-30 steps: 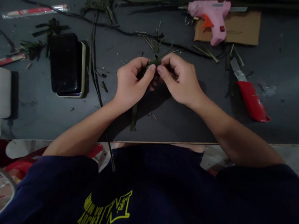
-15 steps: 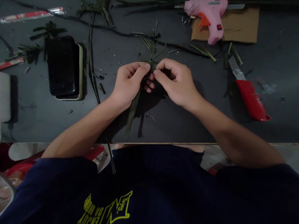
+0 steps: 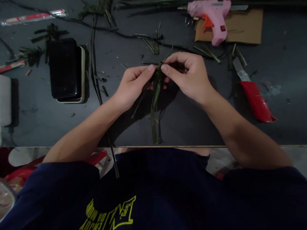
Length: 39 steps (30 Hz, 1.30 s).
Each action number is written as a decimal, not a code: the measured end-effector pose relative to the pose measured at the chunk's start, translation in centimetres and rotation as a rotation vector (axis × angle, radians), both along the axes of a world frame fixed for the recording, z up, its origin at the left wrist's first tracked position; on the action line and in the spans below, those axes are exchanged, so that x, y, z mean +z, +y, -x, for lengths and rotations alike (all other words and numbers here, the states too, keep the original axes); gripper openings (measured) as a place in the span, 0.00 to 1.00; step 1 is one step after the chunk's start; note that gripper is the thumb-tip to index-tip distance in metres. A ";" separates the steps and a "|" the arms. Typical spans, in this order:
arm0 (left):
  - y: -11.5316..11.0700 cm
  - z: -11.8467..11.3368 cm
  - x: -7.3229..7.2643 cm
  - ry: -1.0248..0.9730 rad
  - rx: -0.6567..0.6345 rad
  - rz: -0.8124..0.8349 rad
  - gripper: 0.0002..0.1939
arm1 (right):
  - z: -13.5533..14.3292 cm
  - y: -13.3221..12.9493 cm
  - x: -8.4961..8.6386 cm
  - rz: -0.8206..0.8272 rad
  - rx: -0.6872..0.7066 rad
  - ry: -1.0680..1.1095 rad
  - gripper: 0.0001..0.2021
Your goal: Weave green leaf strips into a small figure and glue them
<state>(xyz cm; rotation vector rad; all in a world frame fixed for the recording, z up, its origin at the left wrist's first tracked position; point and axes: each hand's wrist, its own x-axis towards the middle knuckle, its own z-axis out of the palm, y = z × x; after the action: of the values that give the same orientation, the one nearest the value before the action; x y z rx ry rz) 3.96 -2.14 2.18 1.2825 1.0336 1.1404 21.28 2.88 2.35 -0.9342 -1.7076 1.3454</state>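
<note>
A: From the head view, what has just changed?

B: The long tail of your green leaf piece [image 3: 156, 98] has swung right. Half a second ago it hung below your left hand [image 3: 133, 83]; now it drops between that and your right hand [image 3: 195, 77], toward the near edge of the surface [image 3: 297, 85]. That puts its strips in plainer sight for your fingering.

A: And your grip?

B: Your left hand pinches the piece from the left; your right, now slightly farther off, nips its top between thumb and fingers. Some fingertips are hidden.

A: Any containers?

B: A clear wrapper [image 3: 32, 17] at far left, crossed by the black cable [image 3: 104, 29]. Something red and white is inside; you can't tell what.
</note>
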 end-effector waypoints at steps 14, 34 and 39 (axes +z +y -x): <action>-0.2 -0.3 -0.4 0.175 0.210 -0.113 0.08 | -0.7 -0.6 1.3 -0.099 -0.047 -0.127 0.19; 0.2 -0.3 -0.9 0.048 0.230 -0.104 0.14 | -0.6 -0.7 1.6 -0.078 0.018 -0.167 0.09; -0.1 -0.7 -0.4 0.004 0.220 -0.032 0.14 | -0.9 0.0 1.4 0.022 0.091 -0.134 0.06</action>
<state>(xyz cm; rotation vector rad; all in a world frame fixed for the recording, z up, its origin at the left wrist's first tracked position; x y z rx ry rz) 4.67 -2.24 1.77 1.2182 1.1856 1.3253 22.15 2.91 3.71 -0.9892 -1.8590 1.3902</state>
